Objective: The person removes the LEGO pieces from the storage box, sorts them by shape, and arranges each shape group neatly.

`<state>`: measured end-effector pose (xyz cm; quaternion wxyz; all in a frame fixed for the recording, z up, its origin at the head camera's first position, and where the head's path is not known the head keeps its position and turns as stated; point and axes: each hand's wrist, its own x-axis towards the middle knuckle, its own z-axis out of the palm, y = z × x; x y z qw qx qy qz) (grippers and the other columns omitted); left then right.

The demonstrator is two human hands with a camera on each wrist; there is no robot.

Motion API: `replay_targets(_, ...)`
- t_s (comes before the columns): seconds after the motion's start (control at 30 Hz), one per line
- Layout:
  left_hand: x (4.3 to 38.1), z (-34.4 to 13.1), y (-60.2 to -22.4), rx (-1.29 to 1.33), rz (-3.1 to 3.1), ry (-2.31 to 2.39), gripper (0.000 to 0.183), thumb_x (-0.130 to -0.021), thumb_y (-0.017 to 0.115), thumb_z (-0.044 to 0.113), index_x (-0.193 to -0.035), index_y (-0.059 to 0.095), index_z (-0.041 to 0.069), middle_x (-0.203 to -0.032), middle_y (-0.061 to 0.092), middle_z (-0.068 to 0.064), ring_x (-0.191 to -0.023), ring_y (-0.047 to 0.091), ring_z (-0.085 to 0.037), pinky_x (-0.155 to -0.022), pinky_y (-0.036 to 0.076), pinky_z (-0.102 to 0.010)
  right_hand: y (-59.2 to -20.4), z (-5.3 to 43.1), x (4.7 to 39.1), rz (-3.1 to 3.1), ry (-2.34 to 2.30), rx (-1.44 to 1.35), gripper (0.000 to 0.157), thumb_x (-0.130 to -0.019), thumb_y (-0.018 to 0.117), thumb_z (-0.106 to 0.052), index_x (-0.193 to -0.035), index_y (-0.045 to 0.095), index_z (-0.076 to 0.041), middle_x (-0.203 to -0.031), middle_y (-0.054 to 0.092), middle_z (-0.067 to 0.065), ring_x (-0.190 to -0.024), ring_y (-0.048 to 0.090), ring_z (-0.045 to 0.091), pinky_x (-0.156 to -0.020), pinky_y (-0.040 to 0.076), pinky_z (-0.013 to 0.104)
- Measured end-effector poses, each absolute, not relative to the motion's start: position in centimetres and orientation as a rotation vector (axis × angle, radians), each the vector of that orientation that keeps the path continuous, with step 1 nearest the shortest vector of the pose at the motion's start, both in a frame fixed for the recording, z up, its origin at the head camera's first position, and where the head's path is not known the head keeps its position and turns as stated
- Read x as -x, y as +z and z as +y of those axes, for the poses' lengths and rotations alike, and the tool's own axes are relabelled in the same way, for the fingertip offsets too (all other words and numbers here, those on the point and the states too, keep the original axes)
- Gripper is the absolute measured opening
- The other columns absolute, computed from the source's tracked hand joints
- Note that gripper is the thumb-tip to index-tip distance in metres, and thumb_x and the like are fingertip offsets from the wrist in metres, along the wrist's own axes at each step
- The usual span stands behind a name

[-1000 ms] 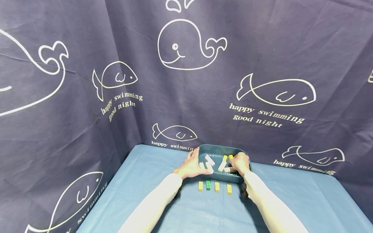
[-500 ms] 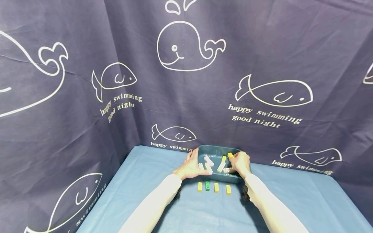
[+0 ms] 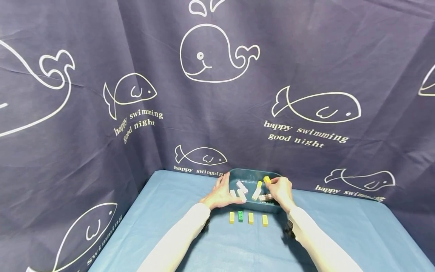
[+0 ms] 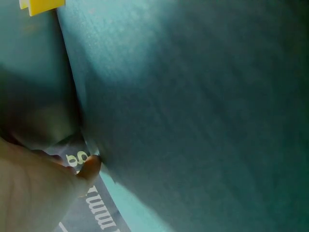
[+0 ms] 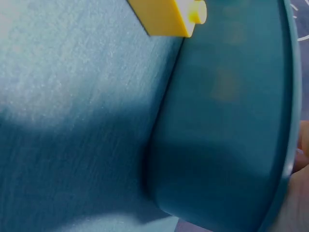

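Note:
A teal bin (image 3: 252, 204) with several white and yellow toy bricks sits at the back of the table. My left hand (image 3: 220, 194) grips its left end, thumb over the near rim and fingers along the outer side. Over the bin's right half, my right hand (image 3: 281, 190) pinches a yellow brick (image 3: 267, 180) between thumb and fingers. Another yellow brick (image 3: 259, 184) lies inside, touching a white brick (image 3: 256, 194). In the left wrist view the left hand (image 4: 36, 191) is against the bin's outer wall (image 4: 36, 96). The right wrist view shows the right hand (image 5: 294, 198) only partly, behind the rim.
In front of the bin, a row on the blue table (image 3: 244, 249) holds a green brick (image 3: 240, 216) and yellow bricks (image 3: 232, 217), (image 3: 250, 218), (image 3: 265, 220). A dark curtain (image 3: 217, 113) with white fish drawings hangs right behind the bin.
My right hand has raised the pinched yellow brick a little, away from the other yellow brick in the bin. The left hand keeps its grip. The head view has shifted slightly.

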<state>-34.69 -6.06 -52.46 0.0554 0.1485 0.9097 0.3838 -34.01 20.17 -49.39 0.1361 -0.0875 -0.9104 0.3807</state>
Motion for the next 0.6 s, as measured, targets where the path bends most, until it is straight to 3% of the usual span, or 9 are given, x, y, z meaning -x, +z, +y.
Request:
replay_targets(0.23, 34.7, -6.1, -52.5, -0.476, 2.757, 1.181, 0.139, -0.074, 0.091, 0.065, -0.177, 0.011, 0.016, -0.183, 0.024, -0.007, -0.171, 0.016, -0.033, -0.134, 0.029, -0.061, -48.6, 20.0, 32.8, -2.647, 1.096, 0.231, 0.024, -0.091, 0.076, -0.018, -0.101, 0.083, 0.003, -0.098, 0.083, 0.019, -0.098, 0.075, 0.038, -0.094, 0.058, 0.056)
replay_targets(0.6, 34.7, -6.1, -52.5, -0.475, 2.734, 1.205, 0.137, -0.075, 0.092, 0.062, -0.177, 0.012, 0.016, -0.183, 0.022, -0.008, -0.171, 0.013, -0.034, -0.135, 0.025, -0.063, -48.3, 20.3, 31.7, -2.657, 1.096, 0.275, 0.027, -0.091, 0.079, -0.020, -0.107, 0.083, 0.001, -0.102, 0.083, 0.018, -0.100, 0.076, 0.034, -0.092, 0.058, 0.049)
